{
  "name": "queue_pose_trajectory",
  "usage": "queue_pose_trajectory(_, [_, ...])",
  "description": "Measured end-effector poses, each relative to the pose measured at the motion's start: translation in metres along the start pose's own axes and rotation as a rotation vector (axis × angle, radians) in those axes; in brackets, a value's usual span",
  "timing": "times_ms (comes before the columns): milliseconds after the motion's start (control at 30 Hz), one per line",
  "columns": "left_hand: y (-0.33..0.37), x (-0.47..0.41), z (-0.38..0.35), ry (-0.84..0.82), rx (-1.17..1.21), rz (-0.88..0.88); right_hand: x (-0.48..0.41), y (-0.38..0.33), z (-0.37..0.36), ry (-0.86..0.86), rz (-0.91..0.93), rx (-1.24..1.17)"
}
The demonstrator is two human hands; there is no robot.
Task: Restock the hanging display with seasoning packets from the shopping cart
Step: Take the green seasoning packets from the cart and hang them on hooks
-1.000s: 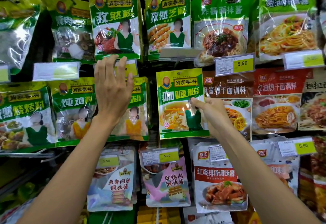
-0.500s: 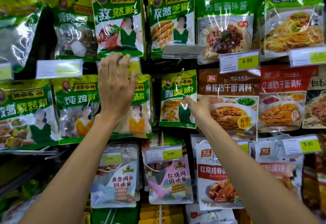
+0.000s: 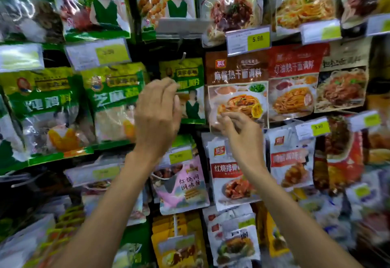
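Left hand (image 3: pixel 157 115): slid over, loosely curled at the curry packet (image 3: pixel 186 90) edge, can't tell if pinching
Right hand (image 3: pixel 238 128): let go of it, curled, grip unclear
curry packet: hangs on hook (image 3: pixel 183 56), frame centre, looks stocked

Both hands are raised: the left hand (image 3: pixel 157 115), fingers loosely curled, overlaps the green seasoning packet (image 3: pixel 191 90) hanging on a peg (image 3: pixel 184 56); the right hand (image 3: pixel 238 128) curls at the lower left corner of a brown noodle-sauce packet (image 3: pixel 236 71), its grip lost in blur
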State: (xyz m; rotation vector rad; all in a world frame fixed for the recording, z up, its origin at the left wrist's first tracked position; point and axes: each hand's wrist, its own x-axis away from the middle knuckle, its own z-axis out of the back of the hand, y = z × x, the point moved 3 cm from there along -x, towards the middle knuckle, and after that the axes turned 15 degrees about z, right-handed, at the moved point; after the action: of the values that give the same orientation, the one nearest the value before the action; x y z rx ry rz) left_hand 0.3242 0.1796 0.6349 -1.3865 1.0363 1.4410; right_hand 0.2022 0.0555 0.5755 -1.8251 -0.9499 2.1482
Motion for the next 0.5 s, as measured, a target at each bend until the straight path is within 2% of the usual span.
queue_pose_trajectory(100, [0.058, 0.067, -0.029, -0.286, 0.271, 0.159, 0.055, 0.025, 0.055, 0.02, -0.113, 0.063])
queue_pose_trajectory(267, [0.156, 0.207, -0.067, -0.888, 0.64, 0.612, 0.182, 0.07, 0.164, 0.139, -0.437, 0.274])
queue_pose_trajectory(367, [0.212, 0.291, -0.078, -1.168, 0.697, 0.784, 0.267, 0.087, 0.223, 0.271, -0.641, 0.419])
queue_pose_trajectory(500, [0.274, 0.384, -0.08, -1.545, 0.709, 0.832, 0.371, 0.098, 0.275, 0.39, -0.881, 0.594])
